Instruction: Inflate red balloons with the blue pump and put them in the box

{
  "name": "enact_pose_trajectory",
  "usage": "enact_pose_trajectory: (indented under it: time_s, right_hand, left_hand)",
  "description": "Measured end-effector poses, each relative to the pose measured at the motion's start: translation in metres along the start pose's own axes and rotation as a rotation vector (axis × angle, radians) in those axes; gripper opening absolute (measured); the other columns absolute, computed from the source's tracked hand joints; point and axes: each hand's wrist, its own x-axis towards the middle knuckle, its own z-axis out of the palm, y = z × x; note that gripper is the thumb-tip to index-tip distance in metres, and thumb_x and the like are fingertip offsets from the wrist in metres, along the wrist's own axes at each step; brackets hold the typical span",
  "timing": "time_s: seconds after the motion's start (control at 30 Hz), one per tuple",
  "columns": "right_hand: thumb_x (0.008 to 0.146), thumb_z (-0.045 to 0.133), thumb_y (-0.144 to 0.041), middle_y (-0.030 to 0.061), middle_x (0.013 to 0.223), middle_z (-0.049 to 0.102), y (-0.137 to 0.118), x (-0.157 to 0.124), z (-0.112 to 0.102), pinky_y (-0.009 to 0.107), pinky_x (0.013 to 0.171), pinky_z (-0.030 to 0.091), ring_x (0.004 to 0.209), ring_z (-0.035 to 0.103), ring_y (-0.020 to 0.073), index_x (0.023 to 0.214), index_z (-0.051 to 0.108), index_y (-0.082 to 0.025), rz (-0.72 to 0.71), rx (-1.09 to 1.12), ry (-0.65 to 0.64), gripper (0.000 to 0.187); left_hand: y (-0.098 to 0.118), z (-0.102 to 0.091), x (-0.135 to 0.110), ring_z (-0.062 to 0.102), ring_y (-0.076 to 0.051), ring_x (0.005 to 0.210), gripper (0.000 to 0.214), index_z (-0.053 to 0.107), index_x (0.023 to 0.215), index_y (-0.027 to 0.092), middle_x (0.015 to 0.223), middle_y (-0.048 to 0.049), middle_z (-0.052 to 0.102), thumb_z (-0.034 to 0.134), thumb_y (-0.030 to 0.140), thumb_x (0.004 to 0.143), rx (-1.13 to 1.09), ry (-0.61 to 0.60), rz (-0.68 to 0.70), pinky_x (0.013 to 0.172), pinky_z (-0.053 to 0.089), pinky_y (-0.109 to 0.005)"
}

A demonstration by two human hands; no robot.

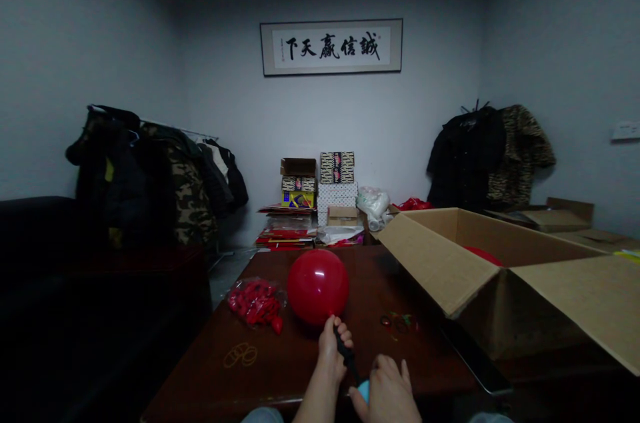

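Observation:
A round, inflated red balloon (318, 286) stands over the table, its neck pointing down toward me. My left hand (330, 346) is closed around the balloon's neck and the black front end of a hand pump (345, 349). Behind it, my right hand (387, 386) grips the pump's light-blue part (365, 390), which the fingers partly cover. To the left lies a clear bag of uninflated red balloons (255, 302), with loose tan rubber bands (241, 355) nearer me. Several small dark and coloured bands (400, 323) lie right of the balloon.
On the right stands an open cardboard box (500, 303) with something red inside. A dark phone-like slab (475, 356) lies by it on the brown table (200, 380). Stacked boxes (337, 200) stand against the back wall, and coats (165, 170) hang at the left.

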Motion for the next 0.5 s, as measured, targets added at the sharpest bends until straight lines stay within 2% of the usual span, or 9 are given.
enact_pose_trajectory:
  time_s: [0.2, 0.33, 0.5]
  right_hand:
    - [0.082, 0.041, -0.051, 0.0173, 0.117, 0.063, -0.016, 0.029, -0.001, 0.054, 0.106, 0.027, 0.115, 0.052, 0.0323, 0.104, 0.068, -0.012, 0.033, 0.011, 0.011, 0.052]
    - [0.085, 0.036, -0.053, 0.0183, 0.118, 0.063, -0.016, 0.026, 0.012, 0.056, 0.105, 0.027, 0.116, 0.052, 0.0332, 0.102, 0.069, -0.011, 0.048, 0.011, -0.025, 0.055]
    - [0.085, 0.037, -0.048, 0.0197, 0.12, 0.061, -0.007, 0.015, 0.025, 0.059, 0.106, 0.024, 0.12, 0.049, 0.0333, 0.102, 0.068, -0.011, 0.053, 0.003, -0.043, 0.051]
  left_hand:
    - [-0.01, -0.013, 0.006, 0.037, -0.007, 0.037, 0.032, 0.045, 0.061, 0.019, 0.046, 0.0044, 0.042, 0.065, 0.04, 0.075, 0.063, 0.039, 0.017, 0.037, 0.03, -0.019]
    - [-0.01, -0.021, 0.005, 0.036, -0.007, 0.035, 0.034, 0.046, 0.062, 0.019, 0.046, 0.0058, 0.041, 0.068, 0.042, 0.072, 0.107, 0.095, 0.018, 0.036, 0.028, -0.019]
    - [-0.017, -0.019, 0.0, 0.035, -0.006, 0.035, 0.037, 0.044, 0.063, 0.02, 0.046, 0.0067, 0.04, 0.071, 0.045, 0.069, 0.124, 0.082, -0.015, 0.037, 0.027, -0.02]
